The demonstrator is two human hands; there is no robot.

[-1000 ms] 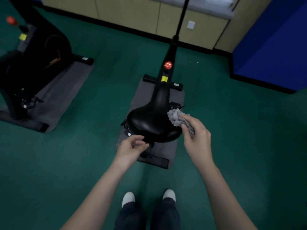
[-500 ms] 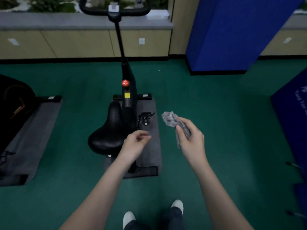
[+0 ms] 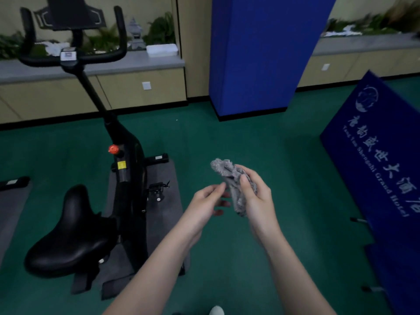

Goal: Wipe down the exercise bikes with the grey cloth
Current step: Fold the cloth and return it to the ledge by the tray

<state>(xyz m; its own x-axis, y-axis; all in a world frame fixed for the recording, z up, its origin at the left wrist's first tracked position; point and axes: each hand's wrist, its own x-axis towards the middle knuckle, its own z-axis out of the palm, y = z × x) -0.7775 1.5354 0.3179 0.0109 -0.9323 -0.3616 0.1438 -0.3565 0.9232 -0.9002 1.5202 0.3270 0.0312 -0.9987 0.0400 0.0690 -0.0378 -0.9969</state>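
- Away from the black padded bike saddle (image 3: 72,228) now: right grip (image 3: 256,201) clutches crumpled grey cloth (image 3: 229,176), left grip (image 3: 204,205) released beside it.
- Black handlebars (image 3: 120,30) likely remain unwiped.

Blue banner (image 3: 375,160), right of the right hand (image 3: 256,201) gripping the grey cloth (image 3: 231,178): white Chinese characters; beneath them, Latin lettering ending "Grand Hotel". Yellow label (image 3: 121,165) on the exercise bike (image 3: 129,189), left of the grip: illegible.
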